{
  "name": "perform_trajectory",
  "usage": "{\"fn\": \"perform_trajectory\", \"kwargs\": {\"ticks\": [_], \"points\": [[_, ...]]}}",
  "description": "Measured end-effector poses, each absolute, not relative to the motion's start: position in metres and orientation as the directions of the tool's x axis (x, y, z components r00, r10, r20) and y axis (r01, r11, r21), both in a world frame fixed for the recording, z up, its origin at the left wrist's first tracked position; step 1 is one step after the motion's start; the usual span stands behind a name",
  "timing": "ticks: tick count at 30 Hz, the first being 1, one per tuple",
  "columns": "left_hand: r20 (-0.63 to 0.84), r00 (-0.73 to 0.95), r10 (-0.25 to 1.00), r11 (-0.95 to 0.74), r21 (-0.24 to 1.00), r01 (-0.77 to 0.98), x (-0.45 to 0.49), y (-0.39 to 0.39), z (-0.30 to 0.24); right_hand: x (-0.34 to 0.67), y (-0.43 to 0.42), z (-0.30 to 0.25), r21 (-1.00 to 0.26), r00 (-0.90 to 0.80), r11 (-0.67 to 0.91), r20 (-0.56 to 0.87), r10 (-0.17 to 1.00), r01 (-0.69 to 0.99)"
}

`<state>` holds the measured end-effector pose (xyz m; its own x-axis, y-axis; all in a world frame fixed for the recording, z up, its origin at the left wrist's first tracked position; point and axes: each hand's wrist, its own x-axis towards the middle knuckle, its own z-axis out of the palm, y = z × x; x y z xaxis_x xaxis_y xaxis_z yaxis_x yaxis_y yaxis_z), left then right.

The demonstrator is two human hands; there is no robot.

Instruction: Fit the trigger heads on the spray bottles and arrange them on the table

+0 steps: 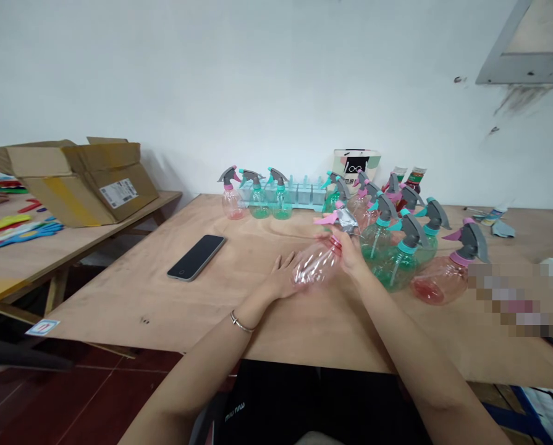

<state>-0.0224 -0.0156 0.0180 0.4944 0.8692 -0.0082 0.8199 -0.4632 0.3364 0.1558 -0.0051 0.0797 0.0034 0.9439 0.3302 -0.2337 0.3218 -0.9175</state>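
A clear pink spray bottle lies tilted on its side just above the plywood table. My left hand cups the bottle's bottom end, fingers wrapped on it. My right hand grips the neck by the pink and grey trigger head. A bracelet sits on my left wrist.
Several green and pink spray bottles crowd the table to the right, three more stand at the back by a pale blue tray. A black phone lies to the left. An open cardboard box rests on the neighbouring table.
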Motion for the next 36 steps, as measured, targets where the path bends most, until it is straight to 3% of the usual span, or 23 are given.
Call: {"fn": "perform_trajectory", "kwargs": {"ticks": [2, 4, 8, 14, 18, 27, 31, 36], "points": [[0.003, 0.509, 0.861, -0.478, 0.345, 0.808, -0.024, -0.017, 0.018, 0.159, -0.001, 0.08, -0.884, 0.237, 0.467, 0.454, 0.859, -0.002], [-0.011, 0.504, 0.864, -0.471, 0.338, 0.815, -0.025, -0.018, 0.019, 0.164, 0.003, 0.08, -0.82, 0.366, 0.528, 0.571, 0.735, 0.22], [-0.029, 0.488, 0.873, -0.454, 0.317, 0.832, -0.025, -0.02, 0.02, 0.172, 0.01, 0.075, -0.726, 0.368, 0.542, 0.684, 0.63, 0.423], [-0.019, 0.487, 0.873, -0.456, 0.32, 0.83, -0.024, -0.02, 0.019, 0.181, 0.027, 0.045, -0.68, 0.311, 0.525, 0.716, 0.625, 0.512], [-0.026, 0.492, 0.87, -0.457, 0.33, 0.826, -0.025, -0.021, 0.02, 0.187, 0.04, 0.025, -0.6, 0.285, 0.547, 0.782, 0.554, 0.584], [-0.009, 0.484, 0.875, -0.449, 0.36, 0.818, -0.026, -0.021, 0.021, 0.193, 0.056, 0.013, -0.578, 0.299, 0.565, 0.805, 0.512, 0.589], [0.184, 0.397, 0.899, -0.434, 0.493, 0.754, -0.029, -0.002, 0.014, 0.193, 0.059, 0.013, -0.57, 0.289, 0.566, 0.81, 0.51, 0.596], [0.42, 0.019, 0.907, -0.339, 0.703, 0.626, -0.039, 0.068, 0.025, 0.192, 0.047, 0.017, -0.492, 0.243, 0.611, 0.861, 0.447, 0.62]]}}
